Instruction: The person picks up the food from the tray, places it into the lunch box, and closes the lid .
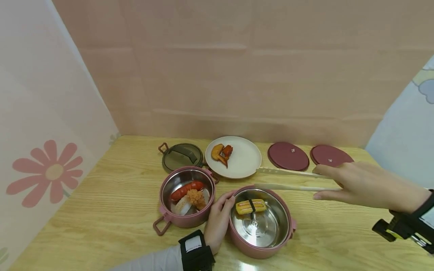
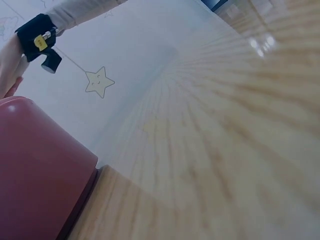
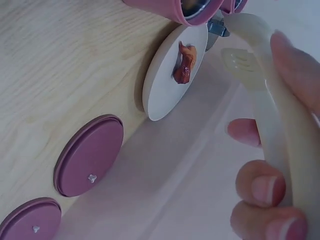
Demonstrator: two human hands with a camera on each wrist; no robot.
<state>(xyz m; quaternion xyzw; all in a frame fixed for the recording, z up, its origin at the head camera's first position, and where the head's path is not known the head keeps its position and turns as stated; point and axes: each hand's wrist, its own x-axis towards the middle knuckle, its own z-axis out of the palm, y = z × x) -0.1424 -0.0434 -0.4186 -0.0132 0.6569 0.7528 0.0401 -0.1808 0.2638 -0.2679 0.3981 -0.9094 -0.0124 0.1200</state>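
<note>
My right hand (image 1: 349, 184) grips cream-coloured food tongs (image 3: 270, 100); their two arms stand apart above the right edge of a pink pot (image 1: 259, 253), nothing between the tips. Inside that steel-lined pot lies a yellow toy egg roll (image 1: 245, 207) with a black band. My left hand (image 1: 218, 222) holds the same pot at its left rim, fingers along the outer wall. Just left of that hand stands a second pink pot (image 1: 188, 222) with a red sausage (image 1: 186, 190), a fried chicken piece (image 1: 196, 198) and a pale piece of food (image 1: 182, 207).
Behind the pots is a white plate (image 1: 245, 158) with brown chicken wing pieces (image 1: 218, 151) on its left side. A dark translucent lid (image 1: 178, 160) lies left of it. Two maroon round lids (image 1: 288, 155) lie at the back right. A wall of beige paper (image 1: 237, 86) closes the far side.
</note>
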